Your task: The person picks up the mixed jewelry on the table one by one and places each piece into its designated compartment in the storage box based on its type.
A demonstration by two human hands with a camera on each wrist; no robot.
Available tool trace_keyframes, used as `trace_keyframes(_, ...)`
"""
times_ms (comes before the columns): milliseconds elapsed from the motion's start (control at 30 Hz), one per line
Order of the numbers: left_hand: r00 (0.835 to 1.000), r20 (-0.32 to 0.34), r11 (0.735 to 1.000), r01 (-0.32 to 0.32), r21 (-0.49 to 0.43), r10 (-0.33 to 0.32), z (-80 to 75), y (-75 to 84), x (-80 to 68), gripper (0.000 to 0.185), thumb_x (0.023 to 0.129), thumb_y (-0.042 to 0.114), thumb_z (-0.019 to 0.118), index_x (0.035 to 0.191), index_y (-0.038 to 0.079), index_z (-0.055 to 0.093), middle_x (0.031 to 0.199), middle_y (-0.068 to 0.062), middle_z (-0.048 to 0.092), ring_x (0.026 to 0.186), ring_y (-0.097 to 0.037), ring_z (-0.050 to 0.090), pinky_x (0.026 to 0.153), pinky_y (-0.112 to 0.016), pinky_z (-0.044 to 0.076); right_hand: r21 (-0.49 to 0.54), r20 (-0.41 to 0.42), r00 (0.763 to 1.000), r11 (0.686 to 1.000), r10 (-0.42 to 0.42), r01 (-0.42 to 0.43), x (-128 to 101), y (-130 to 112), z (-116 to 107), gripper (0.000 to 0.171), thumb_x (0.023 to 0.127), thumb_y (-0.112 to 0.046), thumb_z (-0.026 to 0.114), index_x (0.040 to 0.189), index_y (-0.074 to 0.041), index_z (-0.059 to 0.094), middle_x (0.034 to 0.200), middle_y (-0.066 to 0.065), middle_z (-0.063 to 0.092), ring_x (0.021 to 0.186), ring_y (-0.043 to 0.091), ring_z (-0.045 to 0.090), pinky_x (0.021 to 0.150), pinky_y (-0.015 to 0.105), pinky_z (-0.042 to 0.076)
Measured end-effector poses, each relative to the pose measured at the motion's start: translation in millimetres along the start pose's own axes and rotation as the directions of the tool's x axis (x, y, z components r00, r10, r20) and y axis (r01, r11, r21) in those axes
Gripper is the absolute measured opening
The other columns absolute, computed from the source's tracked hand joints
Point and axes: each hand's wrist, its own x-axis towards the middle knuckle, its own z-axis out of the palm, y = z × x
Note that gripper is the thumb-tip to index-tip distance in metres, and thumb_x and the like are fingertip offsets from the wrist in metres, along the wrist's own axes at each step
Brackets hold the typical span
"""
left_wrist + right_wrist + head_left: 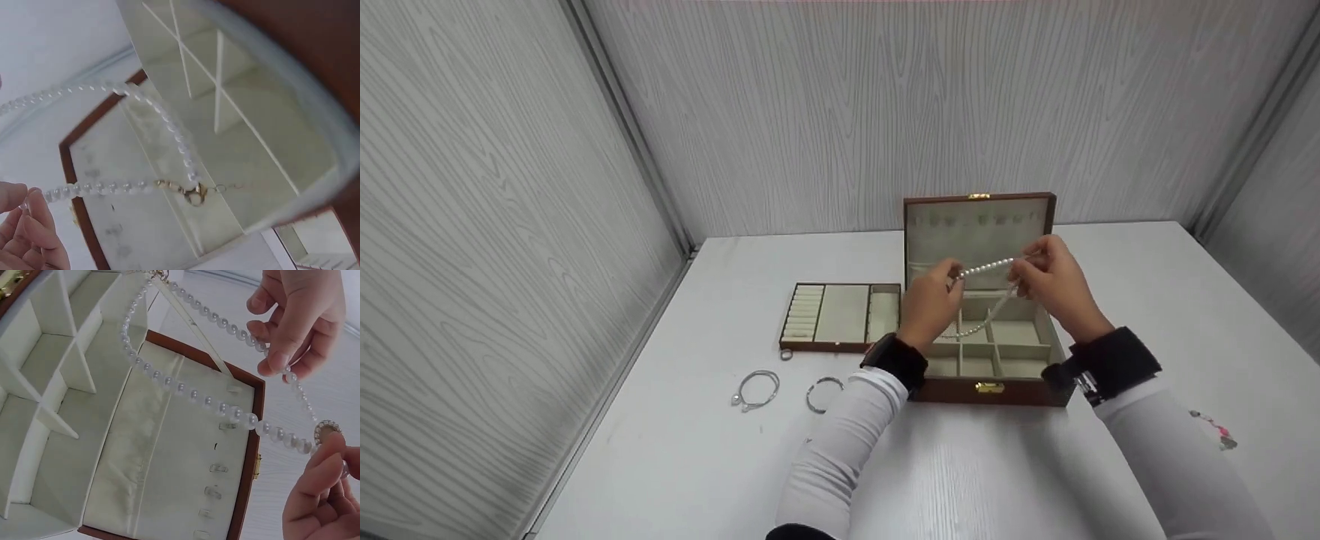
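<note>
A pearl necklace [988, 266] [191, 392] is stretched between both hands above an open brown jewellery box [960, 391]. My left hand [934, 296] [25, 239] pinches one part of the strand. My right hand [1054, 285] [320, 500] pinches the other, next to a small ring-shaped piece [329, 430]. The rest of the strand [169, 126] hangs in a loop over the box's cream compartments [1016, 349], and its gold clasp [191, 194] dangles free. The lid [979, 225] stands upright behind the hands.
A cream-lined insert tray [840, 315] lies left of the box. Two silver bangles [756, 390] [823, 394] and a small ring [786, 354] lie on the white table [697, 465]. A small pink trinket [1219, 431] sits at the right. Grey panels wall in the table.
</note>
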Motion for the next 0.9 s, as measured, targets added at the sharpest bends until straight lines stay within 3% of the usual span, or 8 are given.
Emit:
trace_keyframes(67, 1.0, -0.025, 1.0, 0.015, 0.024, -0.014, -2.4, -4.2, 2.5, 0.014, 0.088, 0.02, 0.06, 0.099, 0.014, 0.064, 0.095, 0.003, 0.071, 0.076, -0.009, 0.066, 0.06, -0.019, 0.046, -0.001, -0.007, 1.0, 1.0, -0.024, 0.024, 7, -2, 2, 0.01, 0.093, -0.006, 0.048, 0.1, 0.0, 0.042, 0.075, -0.009, 0.059, 0.06, 0.002, 0.053, 0.056, 0.018, 0.045)
trace_keyframes(233, 0.997, -0.078, 0.996, 0.023, 0.082, -0.016, -5.2, -9.4, 8.4, 0.01, 0.087, 0.022, 0.062, 0.089, 0.012, 0.062, 0.086, 0.001, 0.071, 0.073, -0.012, 0.066, 0.06, -0.024, 0.048, -0.168, -0.026, 0.998, 0.984, -0.063, 0.057, 22, -4, 6, 0.012, 0.093, -0.003, 0.044, 0.098, 0.004, 0.053, 0.089, 0.009, 0.057, 0.065, 0.0, 0.051, 0.059, 0.014, 0.043)
trace_keyframes(367, 0.998, -0.069, 0.993, 0.009, 0.117, -0.001, -3.8, -10.3, 12.4, 0.007, 0.087, 0.019, 0.061, 0.087, 0.013, 0.063, 0.086, 0.001, 0.07, 0.077, -0.012, 0.065, 0.062, -0.024, 0.049, -0.209, 0.019, 0.999, 0.978, -0.026, 0.029, 29, 1, 7, 0.028, 0.095, -0.006, 0.04, 0.117, 0.002, 0.055, 0.108, 0.016, 0.056, 0.069, -0.002, 0.05, 0.06, 0.013, 0.042)
trace_keyframes(467, 0.998, -0.046, 0.984, -0.027, 0.173, 0.036, -2.2, -9.8, 16.1, 0.009, 0.088, 0.019, 0.06, 0.09, 0.016, 0.068, 0.091, 0.003, 0.07, 0.086, -0.013, 0.064, 0.071, -0.024, 0.05, -0.204, 0.096, 0.995, 0.979, 0.01, 0.01, 33, 7, 9, 0.043, 0.094, -0.005, 0.038, 0.137, -0.002, 0.039, 0.131, 0.02, 0.047, 0.075, 0.002, 0.052, 0.062, 0.013, 0.042)
trace_keyframes(533, 0.998, -0.023, 0.981, -0.051, 0.188, 0.056, -1.4, -9.3, 19.1, 0.013, 0.088, 0.017, 0.058, 0.095, 0.016, 0.07, 0.094, 0.001, 0.069, 0.09, -0.014, 0.062, 0.077, -0.025, 0.05, -0.204, 0.133, 0.991, 0.979, 0.006, 0.022, 37, 11, 11, 0.051, 0.092, -0.002, 0.039, 0.142, 0.0, 0.029, 0.143, 0.022, 0.036, 0.084, 0.011, 0.056, 0.065, 0.015, 0.045)
trace_keyframes(633, 0.997, 0.032, 0.988, -0.067, 0.136, 0.063, -1.0, -9.2, 22.8, 0.02, 0.089, 0.011, 0.056, 0.104, 0.011, 0.069, 0.099, -0.005, 0.064, 0.093, -0.017, 0.061, 0.081, -0.024, 0.049, -0.24, 0.134, 0.991, 0.969, -0.028, 0.06, 40, 16, 16, 0.05, 0.091, 0.001, 0.04, 0.141, 0.005, 0.029, 0.144, 0.025, 0.032, 0.106, 0.03, 0.055, 0.084, 0.028, 0.049)
trace_keyframes(733, 0.996, 0.07, 0.998, -0.064, 0.005, 0.063, -1.2, -9.6, 25.1, 0.02, 0.089, 0.005, 0.055, 0.105, 0.004, 0.068, 0.098, -0.009, 0.062, 0.092, -0.018, 0.061, 0.081, -0.021, 0.048, -0.259, 0.149, 0.987, 0.962, -0.052, 0.089, 41, 22, 25, 0.045, 0.091, 0.002, 0.044, 0.135, 0.01, 0.036, 0.139, 0.028, 0.038, 0.123, 0.04, 0.044, 0.101, 0.044, 0.041)
trace_keyframes(900, 0.99, 0.065, 0.986, -0.118, -0.116, 0.126, -5.2, -7.5, 27.6, 0.015, 0.087, 0.003, 0.058, 0.097, 0.002, 0.069, 0.094, -0.009, 0.064, 0.09, -0.017, 0.063, 0.078, -0.015, 0.048, -0.217, 0.262, 0.965, 0.972, -0.032, 0.092, 36, 34, 46, 0.051, 0.09, -0.003, 0.051, 0.137, 0.007, 0.034, 0.137, 0.03, 0.04, 0.124, 0.044, 0.042, 0.101, 0.052, 0.039)
